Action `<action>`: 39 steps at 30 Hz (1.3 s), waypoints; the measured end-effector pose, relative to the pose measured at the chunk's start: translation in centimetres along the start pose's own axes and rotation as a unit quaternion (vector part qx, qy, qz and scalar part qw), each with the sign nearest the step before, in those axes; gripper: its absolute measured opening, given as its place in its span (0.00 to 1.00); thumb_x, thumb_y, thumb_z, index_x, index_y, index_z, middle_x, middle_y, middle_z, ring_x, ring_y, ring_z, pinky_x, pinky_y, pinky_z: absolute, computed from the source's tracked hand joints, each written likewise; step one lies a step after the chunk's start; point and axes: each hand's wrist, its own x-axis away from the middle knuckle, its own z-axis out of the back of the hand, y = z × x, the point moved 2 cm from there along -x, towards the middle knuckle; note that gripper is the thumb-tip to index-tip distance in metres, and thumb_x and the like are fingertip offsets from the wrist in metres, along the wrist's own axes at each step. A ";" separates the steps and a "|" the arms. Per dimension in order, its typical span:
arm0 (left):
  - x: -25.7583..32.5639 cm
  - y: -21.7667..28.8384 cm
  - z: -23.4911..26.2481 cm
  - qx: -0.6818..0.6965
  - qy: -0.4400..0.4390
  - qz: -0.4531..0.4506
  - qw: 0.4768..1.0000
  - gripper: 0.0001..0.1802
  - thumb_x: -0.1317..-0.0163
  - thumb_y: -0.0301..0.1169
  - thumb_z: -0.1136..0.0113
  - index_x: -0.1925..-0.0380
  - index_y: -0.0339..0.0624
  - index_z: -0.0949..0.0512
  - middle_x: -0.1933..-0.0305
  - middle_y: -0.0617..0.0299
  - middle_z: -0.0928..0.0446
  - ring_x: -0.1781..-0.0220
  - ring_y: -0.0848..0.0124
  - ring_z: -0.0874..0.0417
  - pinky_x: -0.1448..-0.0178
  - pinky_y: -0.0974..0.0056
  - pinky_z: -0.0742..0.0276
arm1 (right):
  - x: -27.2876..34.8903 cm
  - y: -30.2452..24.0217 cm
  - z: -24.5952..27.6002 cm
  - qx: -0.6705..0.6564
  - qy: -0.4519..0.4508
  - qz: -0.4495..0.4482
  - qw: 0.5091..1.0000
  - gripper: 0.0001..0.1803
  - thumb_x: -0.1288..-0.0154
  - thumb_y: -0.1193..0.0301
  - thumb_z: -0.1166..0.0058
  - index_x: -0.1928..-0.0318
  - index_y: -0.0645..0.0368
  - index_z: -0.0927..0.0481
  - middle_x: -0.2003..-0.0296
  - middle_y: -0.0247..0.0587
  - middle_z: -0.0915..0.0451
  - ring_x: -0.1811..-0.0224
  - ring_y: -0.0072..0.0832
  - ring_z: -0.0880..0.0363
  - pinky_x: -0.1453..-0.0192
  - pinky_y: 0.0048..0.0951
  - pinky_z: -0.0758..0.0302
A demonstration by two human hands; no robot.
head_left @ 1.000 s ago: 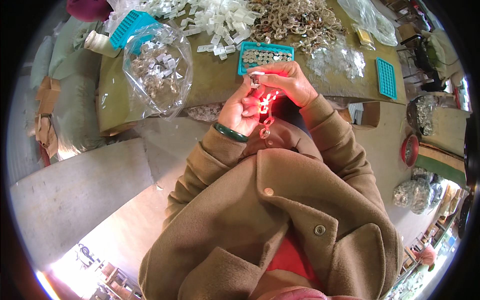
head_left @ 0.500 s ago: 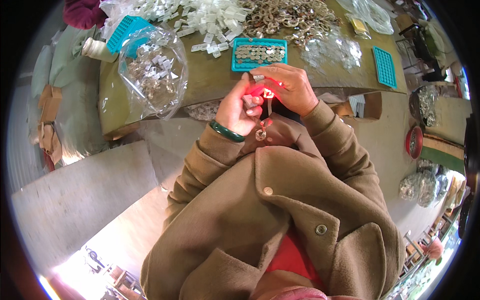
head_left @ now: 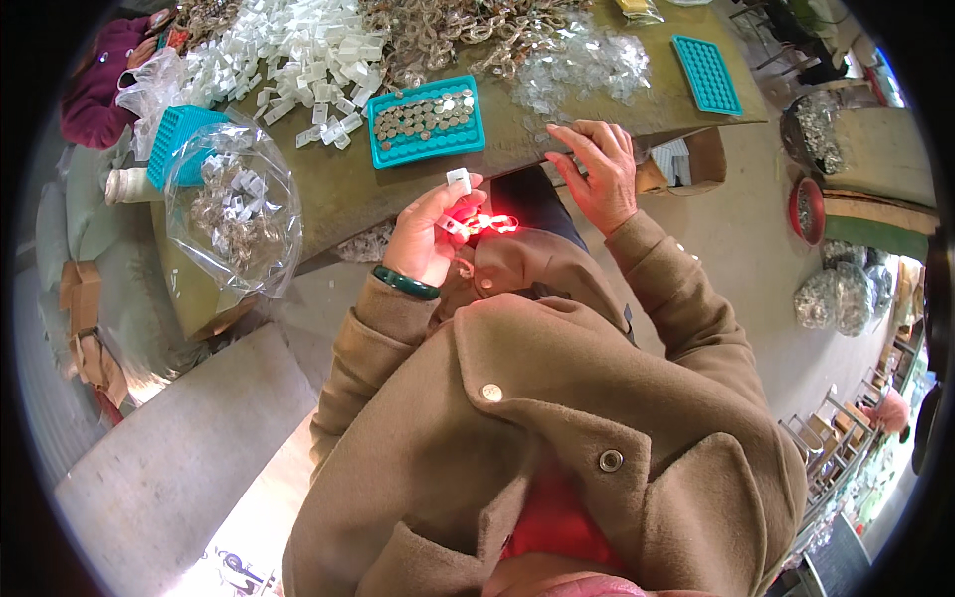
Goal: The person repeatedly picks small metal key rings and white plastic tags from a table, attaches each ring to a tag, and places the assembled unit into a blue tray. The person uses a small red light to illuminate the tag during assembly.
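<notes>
Looks down from head height on two bare hands in front of a dull olive surface (head_left: 333, 184). In the left hand (head_left: 423, 244), keeps the thumb and fingers clamped on a small white case (head_left: 458, 180), held up near their tips, short of the surface's near edge. In the same hand, carries a string of lights (head_left: 487, 224) glowing bright red and trailing toward the right, over the lap; cannot tell in the glare how it joins the case. Wears a dark green bangle (head_left: 406, 283) on the left wrist, between hand and coat cuff.

Holds the right hand (head_left: 602, 179) well apart from the left, at the surface's near edge, with fingers (head_left: 589, 147) apart and slightly bent.

Straight ahead on the surface, shows a turquoise tray (head_left: 430, 154) bearing many round silver discs (head_left: 426, 116). Behind it to the left, shows a loose heap of white cases (head_left: 318, 60); behind it, tangled pale strands (head_left: 453, 40); to its right, scattered clear plastic pieces (head_left: 587, 70) and, farther right, a second turquoise tray (head_left: 707, 76). At the left, includes an open clear bag (head_left: 286, 239) of strands and white pieces. At upper left, includes another person's purple sleeve (head_left: 95, 95).
</notes>
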 end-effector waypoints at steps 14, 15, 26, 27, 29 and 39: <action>-0.6 -1.3 -1.4 -0.029 -0.007 0.037 0.999 0.19 0.31 0.38 0.43 0.49 0.34 0.23 0.71 0.69 0.23 0.61 0.71 0.15 0.72 0.73 0.27 | 1.0 1.0 -1.6 0.021 -0.008 0.121 0.992 0.13 0.49 0.71 0.36 0.60 0.53 0.18 0.62 0.31 0.24 0.59 0.33 0.26 0.50 0.37 0.30; -0.6 -1.4 -1.4 -0.032 -0.006 0.048 0.998 0.19 0.31 0.39 0.43 0.49 0.34 0.23 0.70 0.69 0.22 0.60 0.71 0.15 0.72 0.73 0.27 | 0.9 1.2 -1.9 0.001 -0.004 0.143 0.990 0.12 0.49 0.73 0.37 0.61 0.53 0.19 0.62 0.31 0.23 0.59 0.33 0.25 0.51 0.37 0.29; 0.1 -0.7 -0.8 0.066 -0.066 0.037 0.995 0.21 0.28 0.43 0.46 0.45 0.37 0.25 0.60 0.64 0.20 0.58 0.77 0.17 0.74 0.79 0.32 | -1.2 -1.5 -2.8 -0.413 -0.041 -0.244 0.876 0.02 0.33 0.79 0.45 0.61 0.63 0.20 0.65 0.35 0.17 0.66 0.22 0.19 0.60 0.25 0.22; 0.1 -0.5 -0.9 0.078 -0.079 0.023 0.994 0.21 0.29 0.43 0.45 0.47 0.38 0.25 0.60 0.63 0.20 0.59 0.76 0.18 0.74 0.79 0.32 | -1.6 -2.2 -3.0 -0.480 -0.059 -0.268 0.833 0.03 0.33 0.78 0.45 0.61 0.64 0.21 0.64 0.37 0.16 0.64 0.21 0.18 0.58 0.25 0.22; 0.4 0.0 -0.8 0.103 -0.089 0.007 0.991 0.19 0.28 0.42 0.46 0.47 0.38 0.26 0.59 0.63 0.21 0.66 0.80 0.21 0.77 0.81 0.35 | -2.2 -3.6 -3.1 -0.608 -0.091 -0.305 0.728 0.04 0.31 0.77 0.45 0.59 0.64 0.21 0.60 0.39 0.16 0.60 0.21 0.18 0.53 0.25 0.21; 2.1 2.1 -0.1 0.118 -0.038 -0.031 0.992 0.15 0.29 0.43 0.44 0.53 0.43 0.25 0.64 0.66 0.22 0.72 0.85 0.23 0.83 0.82 0.35 | -3.9 -8.3 -5.2 -0.546 -0.144 -0.203 0.800 0.04 0.30 0.78 0.47 0.57 0.64 0.23 0.62 0.30 0.22 0.58 0.16 0.27 0.51 0.21 0.27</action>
